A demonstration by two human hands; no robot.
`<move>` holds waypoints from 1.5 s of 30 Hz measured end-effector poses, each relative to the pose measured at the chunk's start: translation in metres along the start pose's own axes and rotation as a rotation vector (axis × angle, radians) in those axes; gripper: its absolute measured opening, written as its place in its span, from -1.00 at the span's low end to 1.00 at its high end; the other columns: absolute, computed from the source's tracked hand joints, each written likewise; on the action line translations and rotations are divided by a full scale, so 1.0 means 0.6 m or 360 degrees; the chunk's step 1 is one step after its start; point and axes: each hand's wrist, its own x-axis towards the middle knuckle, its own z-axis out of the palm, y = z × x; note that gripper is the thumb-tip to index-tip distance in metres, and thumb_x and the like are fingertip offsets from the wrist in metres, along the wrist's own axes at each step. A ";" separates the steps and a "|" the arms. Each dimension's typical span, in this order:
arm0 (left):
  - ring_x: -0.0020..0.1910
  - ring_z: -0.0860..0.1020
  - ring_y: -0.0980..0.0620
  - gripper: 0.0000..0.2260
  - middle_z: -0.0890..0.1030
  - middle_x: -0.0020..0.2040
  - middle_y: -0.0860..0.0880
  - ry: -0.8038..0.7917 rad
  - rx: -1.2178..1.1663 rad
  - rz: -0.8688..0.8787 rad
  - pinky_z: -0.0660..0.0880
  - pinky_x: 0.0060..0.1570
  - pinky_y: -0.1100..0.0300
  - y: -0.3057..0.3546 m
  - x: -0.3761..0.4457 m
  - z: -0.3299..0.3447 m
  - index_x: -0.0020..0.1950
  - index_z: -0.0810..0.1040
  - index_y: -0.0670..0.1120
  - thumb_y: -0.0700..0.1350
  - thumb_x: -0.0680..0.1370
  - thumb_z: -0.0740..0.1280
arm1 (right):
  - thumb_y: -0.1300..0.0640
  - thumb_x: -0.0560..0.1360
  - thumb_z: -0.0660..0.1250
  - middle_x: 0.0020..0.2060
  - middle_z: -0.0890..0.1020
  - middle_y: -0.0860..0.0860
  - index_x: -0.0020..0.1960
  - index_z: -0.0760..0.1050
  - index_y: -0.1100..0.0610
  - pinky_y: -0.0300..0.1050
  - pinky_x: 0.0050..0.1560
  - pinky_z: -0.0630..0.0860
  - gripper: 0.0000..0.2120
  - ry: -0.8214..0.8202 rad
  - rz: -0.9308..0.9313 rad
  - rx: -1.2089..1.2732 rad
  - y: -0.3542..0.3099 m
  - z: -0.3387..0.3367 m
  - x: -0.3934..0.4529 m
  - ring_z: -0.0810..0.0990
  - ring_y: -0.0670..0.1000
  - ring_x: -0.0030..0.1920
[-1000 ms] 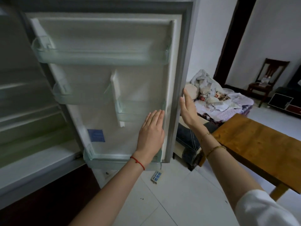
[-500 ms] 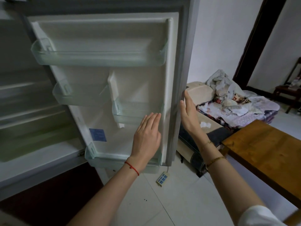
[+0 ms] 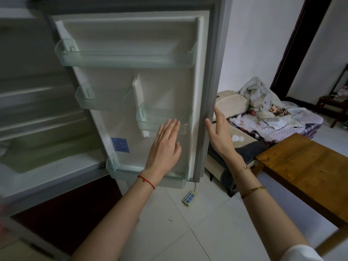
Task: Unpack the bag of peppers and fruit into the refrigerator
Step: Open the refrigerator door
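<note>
**pantry_newbie:** ok so where are you at with the unpacking? is any of it in yet?

**me:** nope, I'd say I'm on the door step. The white refrigerator door with clear plastic bins (image 3: 131, 87) is swung wide open. My left hand (image 3: 163, 147) is flat and open, fingers together, holding nothing, right up against the door's inner liner just below the small clear door bin (image 3: 162, 119). My right hand (image 3: 219, 135) is open too, empty, palm facing the grey outer edge of the door (image 3: 211, 91), just beside it. Can't tell if it's actually touching.

**pantry_newbie:** and the bag of peppers and fruit?

**me:** not in view at all. The bins above my left hand are empty, and the blurry fridge shelves (image 3: 37, 113) further left look bare too. Only the wooden counter (image 3: 305, 166) sits off to the right of my right hand, and the part I can see is bare.

**pantry_newbie:** so next?

**me:** my guess: let go of the door, turn away and fetch the bag, then start loading.
</note>
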 end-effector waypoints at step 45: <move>0.40 0.36 0.05 -0.56 0.44 0.42 -0.06 0.0363 0.0206 -0.1593 0.23 0.43 0.10 -0.144 -0.600 -0.341 0.46 0.36 -0.07 -0.15 0.58 0.30 | -0.07 0.63 0.18 0.40 0.41 -0.05 0.51 0.26 0.03 -0.21 0.44 0.20 -0.52 -0.1154 -0.0551 0.0253 -0.316 0.305 -0.332 0.31 -0.08 0.43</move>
